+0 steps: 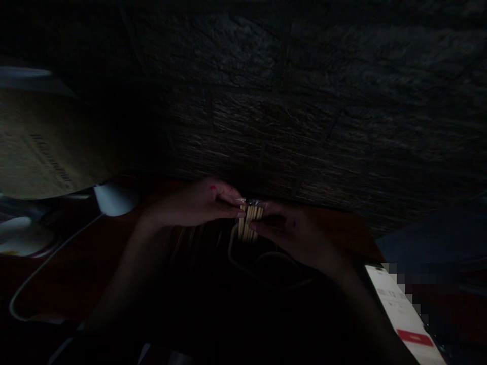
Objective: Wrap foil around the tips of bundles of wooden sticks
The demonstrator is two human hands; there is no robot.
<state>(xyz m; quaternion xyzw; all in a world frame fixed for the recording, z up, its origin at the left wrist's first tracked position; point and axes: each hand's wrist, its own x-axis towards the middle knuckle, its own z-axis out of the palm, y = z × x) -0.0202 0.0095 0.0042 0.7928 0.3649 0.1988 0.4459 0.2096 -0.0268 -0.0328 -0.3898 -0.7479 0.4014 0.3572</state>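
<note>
Pale sticks (250, 215) sit pinched between both hands (201, 207).

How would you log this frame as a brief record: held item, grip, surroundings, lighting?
held item: thin pale sticks, bunched side by side, clear plastic at their upper ends
grip: left hand and right hand, one from each side
right side: phone, screen lit
left side: pale cable on a brown tabletop
behind: rough block wall
lighting: very dim, fine detail unclear
</note>
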